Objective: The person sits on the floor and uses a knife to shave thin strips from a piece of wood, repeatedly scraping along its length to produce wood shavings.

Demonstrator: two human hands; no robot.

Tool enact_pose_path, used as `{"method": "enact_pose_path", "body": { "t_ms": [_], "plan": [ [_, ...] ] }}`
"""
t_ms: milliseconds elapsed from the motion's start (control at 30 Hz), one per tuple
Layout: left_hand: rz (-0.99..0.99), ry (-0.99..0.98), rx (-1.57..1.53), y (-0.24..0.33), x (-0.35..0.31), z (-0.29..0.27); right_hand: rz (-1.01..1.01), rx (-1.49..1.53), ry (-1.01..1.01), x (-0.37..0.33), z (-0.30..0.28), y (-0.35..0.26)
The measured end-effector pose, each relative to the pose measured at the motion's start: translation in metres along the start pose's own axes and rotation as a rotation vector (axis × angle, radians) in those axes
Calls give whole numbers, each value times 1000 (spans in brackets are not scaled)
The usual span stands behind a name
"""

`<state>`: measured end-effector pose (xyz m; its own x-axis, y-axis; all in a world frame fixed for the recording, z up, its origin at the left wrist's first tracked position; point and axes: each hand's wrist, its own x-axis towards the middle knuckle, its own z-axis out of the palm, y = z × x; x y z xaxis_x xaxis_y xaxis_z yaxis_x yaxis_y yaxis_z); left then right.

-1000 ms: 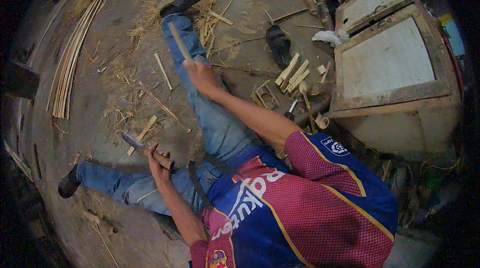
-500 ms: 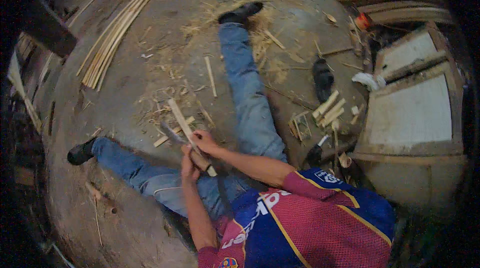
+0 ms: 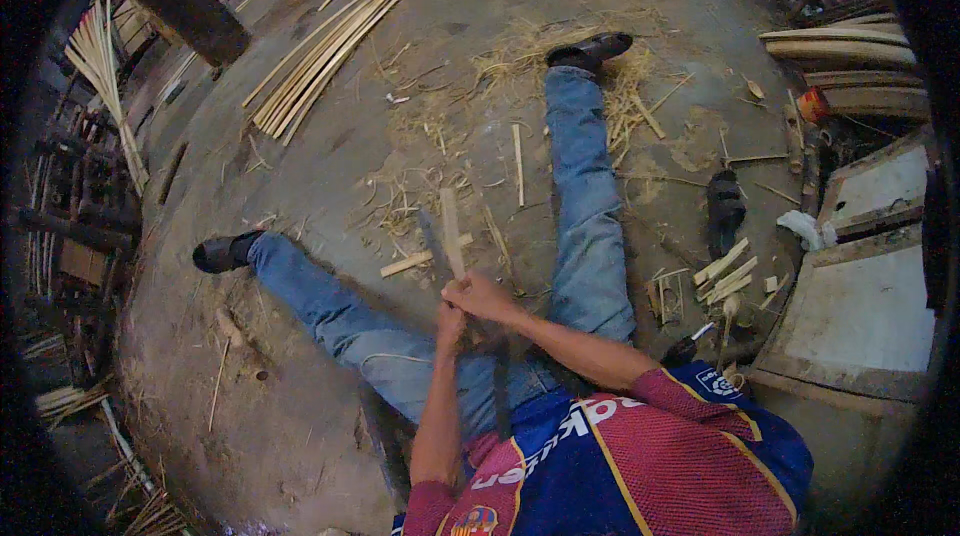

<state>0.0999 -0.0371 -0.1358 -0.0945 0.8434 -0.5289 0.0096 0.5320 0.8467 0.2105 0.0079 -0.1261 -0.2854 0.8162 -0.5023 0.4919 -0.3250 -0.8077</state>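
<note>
Both my hands are together over the floor between my outstretched legs. My left hand (image 3: 452,318) is closed at the lower end of a long grey knife blade (image 3: 434,244); its handle is hidden in the grip. My right hand (image 3: 482,296) is closed around a pale, flat wooden strip (image 3: 453,228), just above and to the right of the left hand. Strip and blade point away from me, side by side, with a narrow gap at their far ends. Motion blurs both slightly, and the fingers hide the strip's near part.
Shavings (image 3: 415,191) and a loose wooden stick (image 3: 425,256) lie beyond my hands. Long thin strips (image 3: 345,41) are spread at the far left. At right are short cut pieces (image 3: 725,276), a dark shoe-like object (image 3: 724,211) and a framed white panel (image 3: 860,306).
The view has shifted, so the scene sits farther right and lower. The strip and blade now point more straight ahead, and my hands have come closer together.
</note>
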Motion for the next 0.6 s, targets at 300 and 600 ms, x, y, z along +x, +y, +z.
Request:
{"method": "enact_pose_path", "body": {
  "t_ms": [300,600],
  "plan": [
    [122,-72,69,-30,20,3,-279,149,193,28,-7,42],
    [0,-18,-414,-4,20,-9,-163,61,684,26,-82,10]
  ]
}}
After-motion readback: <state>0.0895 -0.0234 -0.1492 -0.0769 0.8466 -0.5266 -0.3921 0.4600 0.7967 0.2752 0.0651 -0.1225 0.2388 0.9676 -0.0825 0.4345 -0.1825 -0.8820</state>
